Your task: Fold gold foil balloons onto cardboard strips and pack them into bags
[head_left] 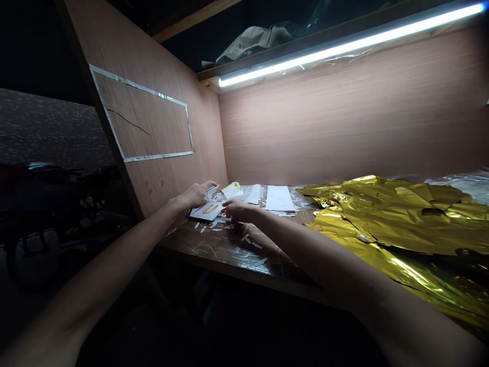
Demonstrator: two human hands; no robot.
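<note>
My left hand (196,195) is at the left end of the table, closed on something I cannot make out, with a small pale piece showing by its fingertips. Just below it lies a white card (208,210) with a yellowish loop-shaped mark. My right hand (234,209) is at the card's right side, its fingers bent and partly hidden; what they hold, if anything, is too small to tell. Small white paper scraps (218,223) are scattered around the card and in front of my right hand.
Crumpled gold foil sheets (397,214) cover the table's right side. White sheets (279,198) and a yellow-and-white packet (232,191) lie near the back panel. A wooden side panel (160,122) rises at the left, and a lit tube (344,47) hangs above.
</note>
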